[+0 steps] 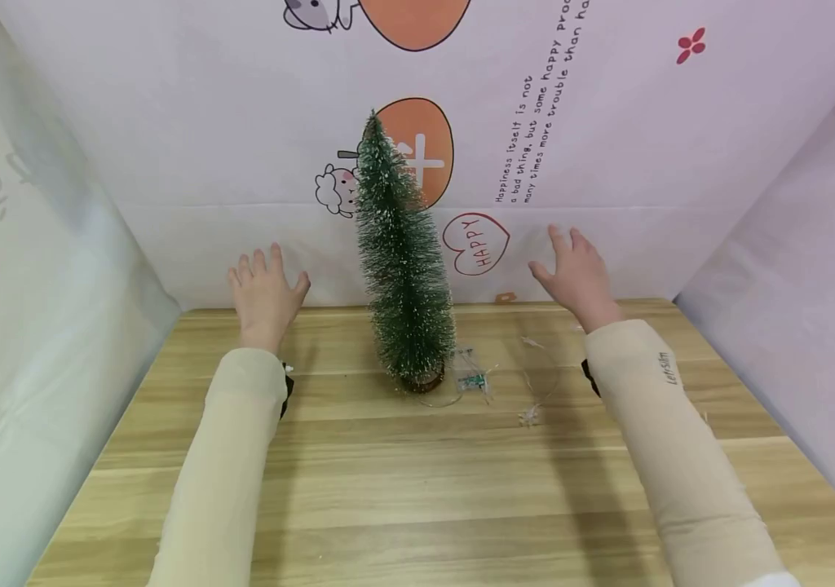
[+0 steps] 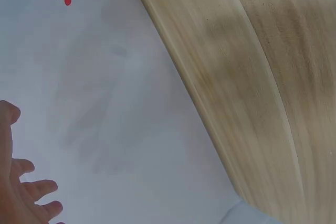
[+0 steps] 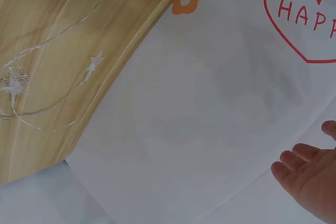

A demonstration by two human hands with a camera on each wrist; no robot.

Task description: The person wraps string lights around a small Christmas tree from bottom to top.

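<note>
A small green artificial Christmas tree (image 1: 404, 269) with white-flecked bristles stands on a round brown base at the back of the wooden table. My left hand (image 1: 265, 297) is raised to the left of it, fingers spread, holding nothing. On the other side, my right hand (image 1: 575, 273) is also spread and holds nothing, apart from the tree. Beside the tree's base lies a clear battery box (image 1: 471, 377) with a green part. A thin string of lights (image 3: 58, 38) with star-shaped pieces (image 3: 14, 83) trails across the table below the right hand.
The wooden table (image 1: 417, 505) ends at a white printed cloth (image 1: 227, 163) hanging behind it. More pale cloth (image 1: 784, 269) hangs along both sides. A dark wrist strap (image 1: 287, 391) shows at the left sleeve.
</note>
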